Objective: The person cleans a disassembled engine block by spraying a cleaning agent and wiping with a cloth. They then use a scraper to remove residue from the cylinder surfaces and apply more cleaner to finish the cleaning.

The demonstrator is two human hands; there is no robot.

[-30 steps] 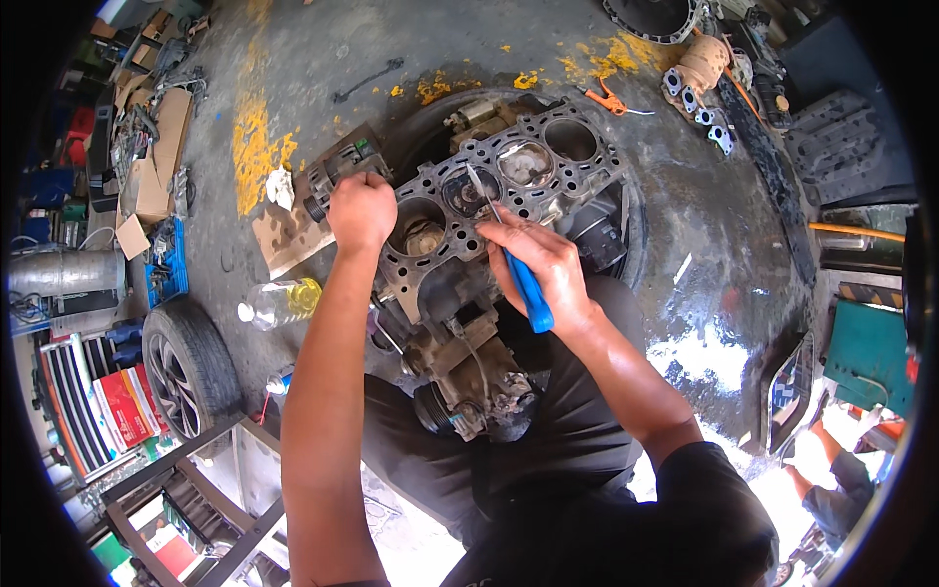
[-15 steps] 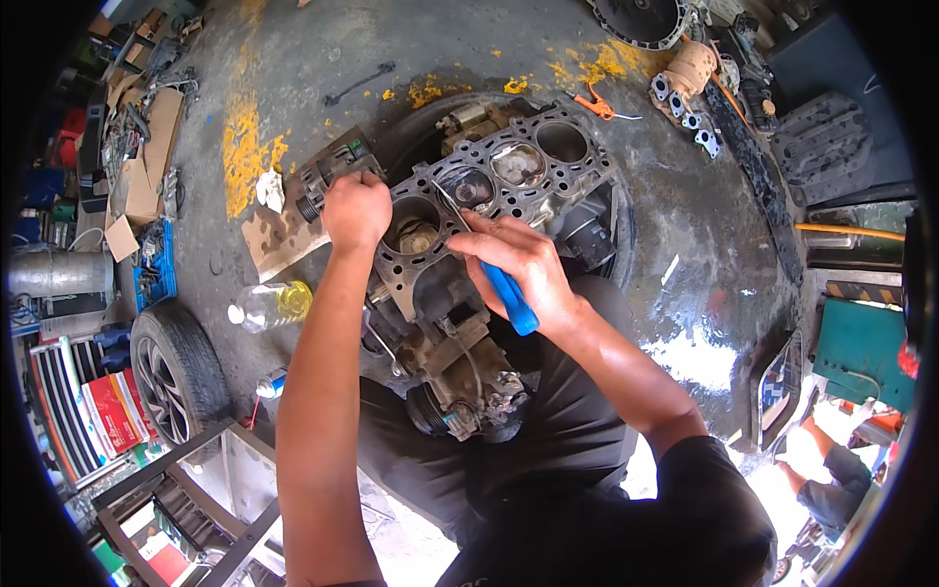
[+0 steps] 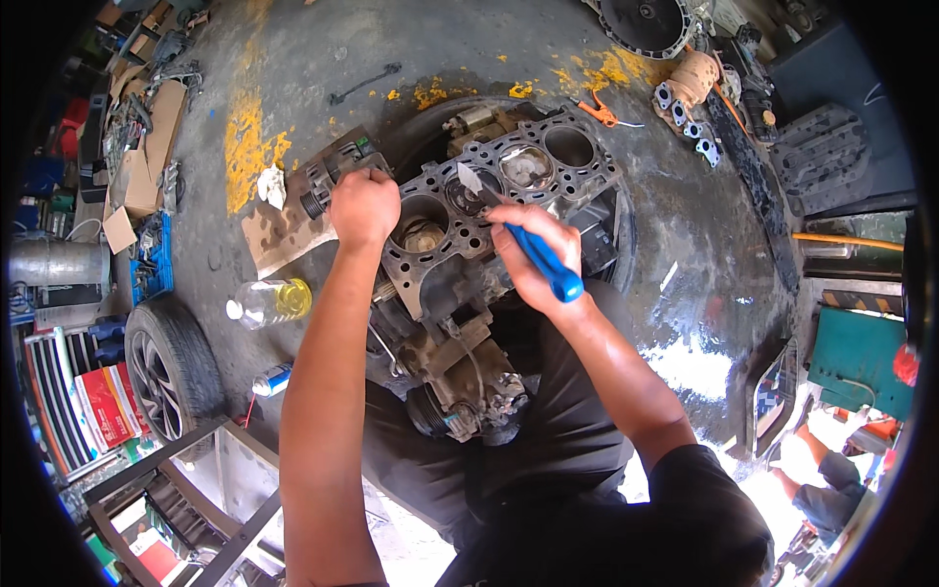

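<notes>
Right now the right hand (image 3: 533,256) has its grip wrapped tight round the blue handle of a scraper (image 3: 518,240), and the flat metal blade runs up and away from the fist to lie on the top face of the engine block (image 3: 489,210), at the rim of the second bore. The handle's butt pokes out of the lower side of the grip, toward the person's body. Over on the other side, the left hand (image 3: 364,207) is balled into a fist, pressed against the near corner of the block, beside the first bore; whether anything sits inside that fist, I cannot tell.

The block lies on the dark concrete floor (image 3: 293,88), deck up, with four round bores in a row running away from the two hands. Below the right grip, closer to the body, the block's lower end is crowded with pulleys and brackets. Left of the left fist lies a sheet of cardboard (image 3: 279,240) with a crumpled white rag (image 3: 271,183) at its far edge. Just beneath that, a clear plastic bottle (image 3: 269,301) of yellowish liquid lies on its side, and further down-left a car tyre (image 3: 171,367).
</notes>
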